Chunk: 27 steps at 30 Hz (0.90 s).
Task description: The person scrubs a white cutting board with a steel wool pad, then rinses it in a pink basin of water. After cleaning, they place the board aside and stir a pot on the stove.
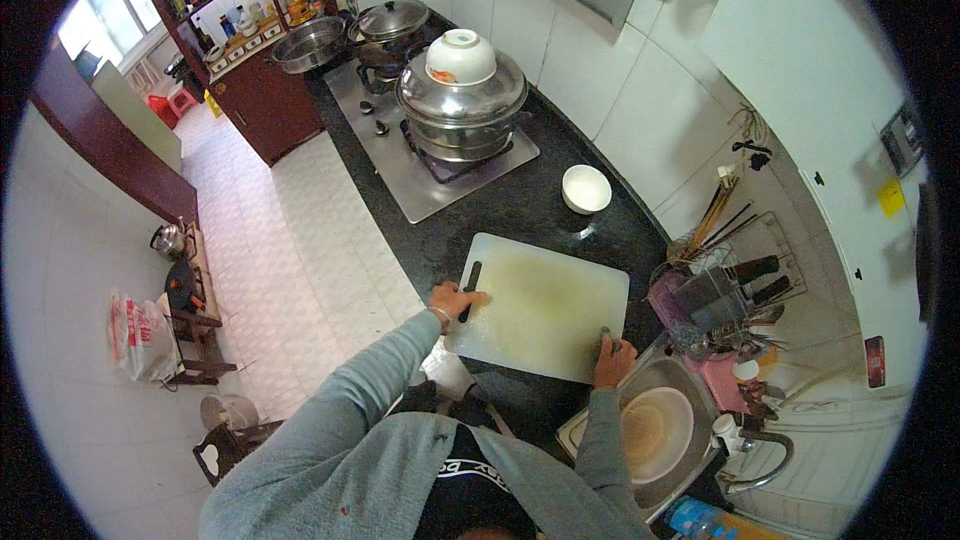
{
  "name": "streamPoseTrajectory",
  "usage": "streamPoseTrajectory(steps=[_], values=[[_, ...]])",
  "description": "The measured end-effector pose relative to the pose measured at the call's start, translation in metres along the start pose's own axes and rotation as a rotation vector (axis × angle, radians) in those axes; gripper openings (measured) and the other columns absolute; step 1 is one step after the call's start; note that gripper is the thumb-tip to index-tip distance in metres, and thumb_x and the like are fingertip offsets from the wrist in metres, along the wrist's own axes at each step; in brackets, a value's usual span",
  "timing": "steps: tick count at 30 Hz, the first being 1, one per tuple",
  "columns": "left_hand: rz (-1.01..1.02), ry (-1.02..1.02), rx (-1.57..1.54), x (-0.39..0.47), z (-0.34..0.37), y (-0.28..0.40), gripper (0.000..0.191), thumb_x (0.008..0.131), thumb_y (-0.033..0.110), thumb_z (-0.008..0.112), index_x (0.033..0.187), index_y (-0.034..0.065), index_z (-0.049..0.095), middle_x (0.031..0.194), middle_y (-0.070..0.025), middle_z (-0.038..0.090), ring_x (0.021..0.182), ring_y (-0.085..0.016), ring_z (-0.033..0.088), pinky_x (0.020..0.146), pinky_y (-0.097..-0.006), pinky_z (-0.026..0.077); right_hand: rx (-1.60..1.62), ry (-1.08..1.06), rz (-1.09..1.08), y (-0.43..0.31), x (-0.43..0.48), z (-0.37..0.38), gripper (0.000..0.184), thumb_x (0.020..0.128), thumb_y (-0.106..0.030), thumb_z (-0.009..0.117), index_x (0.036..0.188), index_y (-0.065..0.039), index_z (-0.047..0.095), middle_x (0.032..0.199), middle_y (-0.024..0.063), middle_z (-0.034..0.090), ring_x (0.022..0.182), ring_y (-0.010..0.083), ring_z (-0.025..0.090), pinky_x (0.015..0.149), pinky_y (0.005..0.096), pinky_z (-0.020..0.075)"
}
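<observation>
A white plastic cutting board [547,300] with a yellowish stained middle lies on the black stone countertop [517,405] in front of me. My left hand [452,302] grips its left edge at the dark handle slot, thumb on top. At the near right corner, my right hand [614,362] holds the board's edge. A small dark grey patch shows by its fingers; what it is I cannot tell. Beyond the board stands a white bowl [586,189], apart from both hands.
A steel steamer pot [461,127] with an upturned bowl [460,56] on its lid sits on the gas stove [427,199]. To the right are a knife rack [712,300] with cleavers and a sink [679,375] holding a plastic basin [656,435], beside the faucet [772,465].
</observation>
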<state>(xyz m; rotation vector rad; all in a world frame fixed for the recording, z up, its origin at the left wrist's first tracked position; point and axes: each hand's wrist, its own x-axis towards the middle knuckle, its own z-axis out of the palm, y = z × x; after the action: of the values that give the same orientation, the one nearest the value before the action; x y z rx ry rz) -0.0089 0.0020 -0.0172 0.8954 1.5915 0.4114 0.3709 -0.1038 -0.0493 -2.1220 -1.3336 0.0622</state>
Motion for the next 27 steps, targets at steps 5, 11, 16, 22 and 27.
streamPoseTrajectory(steps=[5,11,16,22,27], values=[[0.188,-0.182,0.036,-0.009,0.028,0.013,0.051,0.072,0.042,0.078,0.100,-0.0003,0.071,0.084,-0.0127,0.070,0.084,-0.028,0.067,0.080,-0.0375,0.053,0.002,-0.042,-0.039,0.005,0.005,-0.003,0.048,0.091,-0.051,0.058,0.099,-0.003,0.061,0.094,0.0203,0.061,0.093,0.0401,0.056,0.083,0.0524,0.0435],[0.348,0.225,0.240,-0.012,0.044,-0.031,0.052,0.064,0.034,0.083,0.104,0.0044,0.071,0.102,-0.0168,0.069,0.095,-0.032,0.066,0.084,-0.0407,0.052,0.009,0.078,-0.204,-0.001,-0.004,0.003,0.042,0.091,-0.041,0.062,0.100,-0.001,0.059,0.099,0.0207,0.060,0.094,0.0399,0.055,0.086,0.0522,0.0422],[0.416,0.077,0.614,-0.046,0.028,0.007,0.055,0.070,0.035,0.080,0.112,0.0018,0.067,0.116,-0.0188,0.065,0.105,-0.035,0.063,0.088,-0.0421,0.052,-0.003,0.020,-0.156,0.002,-0.006,0.008,0.039,0.091,-0.038,0.063,0.102,-0.001,0.057,0.107,0.0195,0.054,0.100,0.0382,0.049,0.089,0.0527,0.0388],[0.759,-0.223,1.195,-0.154,-0.020,0.148,0.058,0.076,0.045,0.075,0.112,-0.0005,0.064,0.106,-0.0210,0.065,0.100,-0.040,0.063,0.087,-0.0453,0.051,0.004,-0.016,-0.202,-0.004,-0.002,0.003,0.038,0.091,-0.035,0.064,0.102,0.000,0.056,0.111,0.0194,0.052,0.106,0.0389,0.045,0.092,0.0520,0.0377],[1.156,-0.206,1.363,-0.312,-0.041,0.253,0.037,0.075,0.023,0.075,0.095,-0.0037,0.059,0.108,-0.0201,0.062,0.099,-0.036,0.062,0.084,-0.0421,0.053,-0.056,0.009,-0.096,-0.008,-0.005,0.003,0.038,0.081,-0.028,0.072,0.102,0.000,0.056,0.110,0.0190,0.055,0.108,0.0397,0.047,0.094,0.0519,0.0378]])
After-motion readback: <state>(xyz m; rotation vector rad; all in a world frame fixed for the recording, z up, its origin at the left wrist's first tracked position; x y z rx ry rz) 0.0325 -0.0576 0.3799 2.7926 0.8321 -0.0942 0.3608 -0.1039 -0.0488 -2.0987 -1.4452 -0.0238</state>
